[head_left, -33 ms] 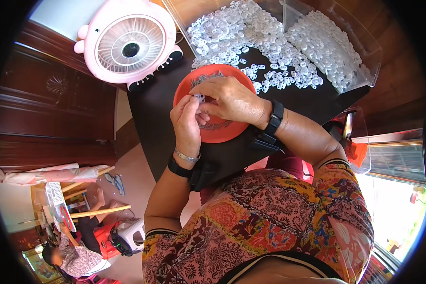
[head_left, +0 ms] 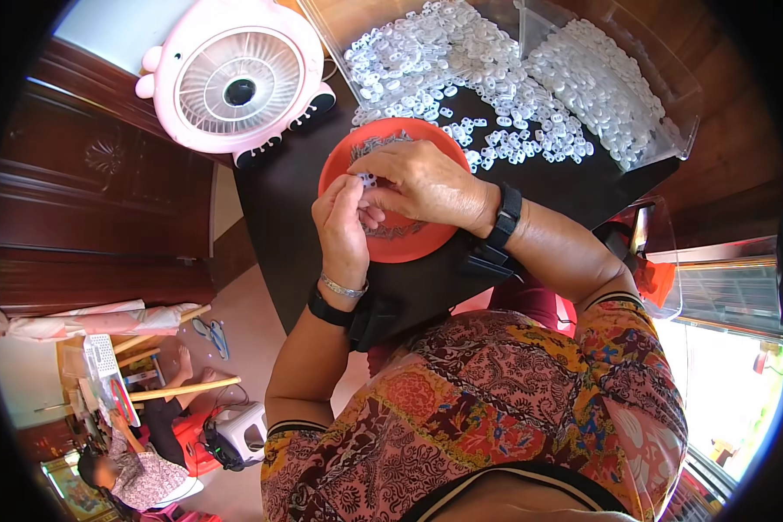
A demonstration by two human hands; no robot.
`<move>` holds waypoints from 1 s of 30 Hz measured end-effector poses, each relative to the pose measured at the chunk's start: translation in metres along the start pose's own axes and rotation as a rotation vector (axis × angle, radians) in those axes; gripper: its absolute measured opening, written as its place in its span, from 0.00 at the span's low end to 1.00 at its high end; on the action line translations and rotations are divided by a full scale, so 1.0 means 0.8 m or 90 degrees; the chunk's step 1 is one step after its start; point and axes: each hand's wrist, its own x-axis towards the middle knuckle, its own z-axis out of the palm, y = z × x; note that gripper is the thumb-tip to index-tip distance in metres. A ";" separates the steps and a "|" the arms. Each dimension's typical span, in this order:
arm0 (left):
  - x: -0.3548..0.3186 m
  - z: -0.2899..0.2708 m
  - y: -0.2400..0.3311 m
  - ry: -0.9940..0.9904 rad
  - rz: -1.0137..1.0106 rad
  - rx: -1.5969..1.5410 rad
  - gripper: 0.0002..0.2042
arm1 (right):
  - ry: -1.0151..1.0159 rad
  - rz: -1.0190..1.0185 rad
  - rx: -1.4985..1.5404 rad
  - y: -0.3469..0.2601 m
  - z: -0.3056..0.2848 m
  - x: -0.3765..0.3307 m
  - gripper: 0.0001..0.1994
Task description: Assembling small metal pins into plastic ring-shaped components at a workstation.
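Observation:
Over an orange-red bowl (head_left: 409,250), both hands meet close together. My left hand (head_left: 343,228) pinches a small whitish plastic piece with dark holes (head_left: 368,180) between thumb and fingertips. My right hand (head_left: 431,181) is curled against it from the right, fingers bent and closed at the piece. Whatever the right fingertips hold is hidden or too small to name. Small grey metal pieces (head_left: 395,231) lie in the bowl, showing beyond the hands and along its near side.
A dark table (head_left: 278,235) bears the bowl. Many loose white plastic pieces (head_left: 531,139) spread behind it, with more in a clear bin (head_left: 689,130) at the far right. A pink fan (head_left: 170,122) stands at the far left. Another person (head_left: 148,465) sits lower left.

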 end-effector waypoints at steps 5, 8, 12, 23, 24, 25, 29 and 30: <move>-0.002 0.000 0.005 -0.021 0.016 0.000 0.14 | -0.043 0.038 0.013 -0.003 0.000 -0.002 0.13; -0.003 0.003 0.006 -0.004 -0.001 0.007 0.14 | -0.053 0.052 0.008 -0.003 0.001 -0.003 0.12; -0.004 0.003 0.007 -0.016 0.009 -0.006 0.14 | -0.035 0.041 0.004 -0.007 0.002 -0.004 0.08; -0.007 0.011 0.011 0.005 0.060 -0.029 0.14 | 0.002 0.017 -0.009 -0.002 0.006 -0.003 0.09; -0.006 0.011 0.010 0.018 0.062 -0.009 0.15 | 0.018 0.006 -0.012 -0.001 0.005 -0.002 0.10; -0.006 0.011 0.010 0.032 0.066 0.010 0.15 | 0.032 -0.003 -0.021 0.002 0.007 -0.003 0.10; -0.010 0.008 0.010 0.029 0.098 0.019 0.14 | 0.057 -0.004 -0.079 -0.004 -0.011 0.002 0.12; -0.009 0.007 0.009 0.021 0.107 0.006 0.14 | 0.095 -0.004 -0.092 -0.008 -0.017 0.003 0.12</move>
